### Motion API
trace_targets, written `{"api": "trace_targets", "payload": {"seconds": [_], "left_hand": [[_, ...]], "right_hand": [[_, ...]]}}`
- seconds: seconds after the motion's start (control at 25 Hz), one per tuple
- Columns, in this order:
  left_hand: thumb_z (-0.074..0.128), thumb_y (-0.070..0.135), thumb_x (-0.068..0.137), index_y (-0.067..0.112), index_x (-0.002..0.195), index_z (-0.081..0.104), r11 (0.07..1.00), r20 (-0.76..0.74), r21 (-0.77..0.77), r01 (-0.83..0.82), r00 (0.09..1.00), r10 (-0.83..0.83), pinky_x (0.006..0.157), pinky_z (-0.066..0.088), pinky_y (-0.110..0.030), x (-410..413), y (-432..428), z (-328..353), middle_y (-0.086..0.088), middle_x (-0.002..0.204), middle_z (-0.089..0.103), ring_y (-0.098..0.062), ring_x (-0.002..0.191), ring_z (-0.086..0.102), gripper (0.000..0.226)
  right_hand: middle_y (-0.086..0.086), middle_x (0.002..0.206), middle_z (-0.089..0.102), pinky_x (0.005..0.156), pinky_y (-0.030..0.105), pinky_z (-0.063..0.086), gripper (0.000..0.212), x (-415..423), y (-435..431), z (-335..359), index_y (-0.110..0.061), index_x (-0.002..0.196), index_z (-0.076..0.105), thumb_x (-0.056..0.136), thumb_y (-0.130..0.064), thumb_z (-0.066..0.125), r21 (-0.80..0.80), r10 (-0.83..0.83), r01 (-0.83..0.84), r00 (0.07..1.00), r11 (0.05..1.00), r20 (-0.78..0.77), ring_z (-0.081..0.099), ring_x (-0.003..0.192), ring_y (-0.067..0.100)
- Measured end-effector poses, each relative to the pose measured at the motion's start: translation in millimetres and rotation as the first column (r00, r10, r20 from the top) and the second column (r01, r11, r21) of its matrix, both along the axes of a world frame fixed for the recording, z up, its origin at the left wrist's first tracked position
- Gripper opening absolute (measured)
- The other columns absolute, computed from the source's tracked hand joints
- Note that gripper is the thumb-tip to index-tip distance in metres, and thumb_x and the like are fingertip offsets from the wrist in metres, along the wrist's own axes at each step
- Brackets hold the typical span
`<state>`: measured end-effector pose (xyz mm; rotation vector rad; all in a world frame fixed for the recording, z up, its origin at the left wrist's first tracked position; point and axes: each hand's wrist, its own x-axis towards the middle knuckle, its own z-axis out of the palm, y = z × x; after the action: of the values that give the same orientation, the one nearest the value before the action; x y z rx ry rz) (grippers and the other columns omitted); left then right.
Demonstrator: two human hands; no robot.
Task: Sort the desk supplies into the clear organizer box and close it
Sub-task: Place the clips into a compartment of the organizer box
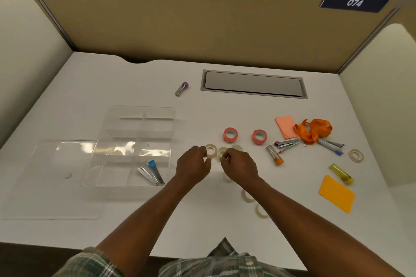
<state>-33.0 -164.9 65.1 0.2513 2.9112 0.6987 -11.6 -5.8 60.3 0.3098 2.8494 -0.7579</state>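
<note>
The clear organizer box [126, 184] stands open at the left of the white desk, its lid [56, 177] lying flat beside it. A stapler and a blue-capped tube [152, 172] lie in its front right compartment. Both hands meet at a cluster of small clear tape rolls in the desk's middle. My left hand [193, 165] pinches one clear tape roll [211, 150]. My right hand [239, 166] pinches another clear roll [222, 153]. Two more clear rolls [247, 195] lie by my right forearm.
Two pink tape rolls [230, 134], an orange-capped tube [274, 155], staplers [287, 143], an orange lanyard [314, 130], pink notes [284, 126], a yellow tube [341, 173] and an orange pad [336, 193] lie to the right. A purple-capped tube [182, 89] lies near the grey cable hatch [253, 84].
</note>
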Motion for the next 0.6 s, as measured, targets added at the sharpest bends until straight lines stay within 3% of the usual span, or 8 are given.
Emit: {"api": "trace_targets", "payload": {"seconds": [0.2,0.4,0.6], "left_hand": [[0.056,0.038,0.092,0.017,0.108,0.060,0.991,0.096,-0.046,0.127,0.988,-0.123,0.074,0.042,-0.030,16,73,-13,-0.002,0.110,0.063,-0.023,0.100,0.061,0.027],[0.055,0.039,0.091,0.019,0.109,0.058,0.976,0.136,-0.100,0.194,0.974,-0.180,0.076,0.041,-0.030,29,128,-22,0.001,0.111,0.061,-0.020,0.104,0.059,0.027],[0.056,0.043,0.092,0.020,0.109,0.058,0.974,0.150,-0.128,0.185,0.975,-0.165,0.073,0.039,-0.028,35,163,-25,0.003,0.106,0.060,-0.018,0.101,0.059,0.028]], "right_hand": [[0.004,0.116,0.059,0.082,0.035,0.048,0.026,14,103,-19,-0.020,0.114,0.058,0.092,-0.033,0.059,0.079,-0.131,0.133,0.991,0.988,-0.030,0.059,0.109,0.024],[0.012,0.132,0.051,0.085,0.039,0.052,0.044,10,172,-27,-0.018,0.136,0.047,0.093,-0.020,0.056,0.211,-0.190,0.192,0.981,0.958,-0.031,0.053,0.117,0.029],[0.010,0.158,0.030,0.096,0.043,0.045,0.059,-7,221,-38,-0.020,0.153,0.030,0.097,-0.005,0.040,0.298,0.062,-0.084,0.995,0.951,0.082,0.037,0.136,0.034]]}}
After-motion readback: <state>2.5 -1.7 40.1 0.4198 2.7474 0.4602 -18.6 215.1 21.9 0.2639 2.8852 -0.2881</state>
